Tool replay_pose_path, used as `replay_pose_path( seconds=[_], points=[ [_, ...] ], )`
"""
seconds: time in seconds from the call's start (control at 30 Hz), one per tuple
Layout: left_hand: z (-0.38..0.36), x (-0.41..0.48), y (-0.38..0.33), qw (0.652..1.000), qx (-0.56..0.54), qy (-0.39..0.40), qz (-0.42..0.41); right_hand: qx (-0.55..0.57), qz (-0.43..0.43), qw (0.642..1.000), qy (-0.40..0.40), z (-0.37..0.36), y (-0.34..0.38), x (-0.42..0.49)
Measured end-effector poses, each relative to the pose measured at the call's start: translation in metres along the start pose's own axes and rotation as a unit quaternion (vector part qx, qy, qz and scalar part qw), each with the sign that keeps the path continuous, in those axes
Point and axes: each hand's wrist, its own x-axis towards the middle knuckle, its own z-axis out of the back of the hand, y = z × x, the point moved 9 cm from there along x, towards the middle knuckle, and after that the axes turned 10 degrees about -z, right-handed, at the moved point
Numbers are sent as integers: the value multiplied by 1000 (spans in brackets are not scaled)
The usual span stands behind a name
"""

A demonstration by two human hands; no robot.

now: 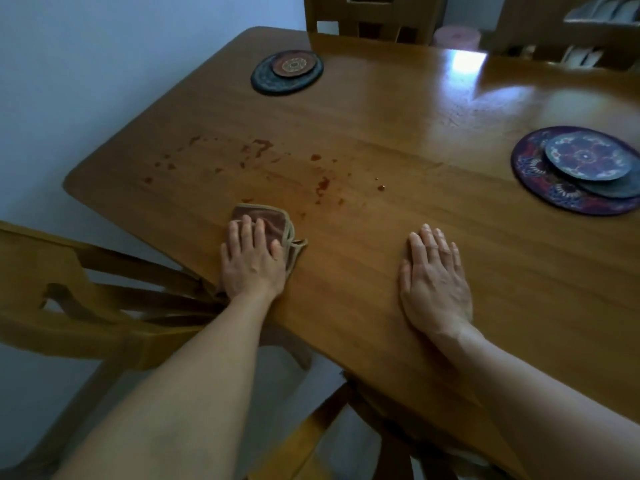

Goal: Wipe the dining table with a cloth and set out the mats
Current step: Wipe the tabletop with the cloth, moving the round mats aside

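Brown cloth lay near the table edge under our left hand, grip flat and open, likely to press it toward the red stains; our right hand, grip open too, seemingly braced us; mats sat stacked aside

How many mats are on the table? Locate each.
5. Far end: large dark mat, small mat on it. Right side: purple mat, grey mat and blue mat stacked on it. Others may be hidden underneath.
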Motion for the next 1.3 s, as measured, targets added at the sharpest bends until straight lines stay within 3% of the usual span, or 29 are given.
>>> replay_pose_path(
  seconds=[0.13, 0.27, 0.57, 0.73, 0.8, 1.1, 1.3],
  points=[
    [3, 24, -5, 999, -16, -17, 23, -8, 1, 1000, -4, -2, 0, 4],
    [0, 14, -31, 1000, -10, -21, -15, -4, -8, 1000, -9, -2, -1, 4],
    [-22, -66, -139, 970, 10, -15, -244, 6, -8, 1000, -6, -2, 1, 3],
    [-19, -69, -144, 935, 4, 0, -355, 18, -12, 1000, -13, 1, 2, 2],
    [-16, -54, -136, 936, -1, -1, -352, 19, -12, 1000, -13, 1, 1, 3],
    [-4, 40, -84, 979, 0, -12, -201, 29, -6, 999, -13, 1, -1, 6],
    [-3, 41, -87, 975, 10, -1, -223, 29, -22, 999, -9, 6, -3, 5]
  ],
)
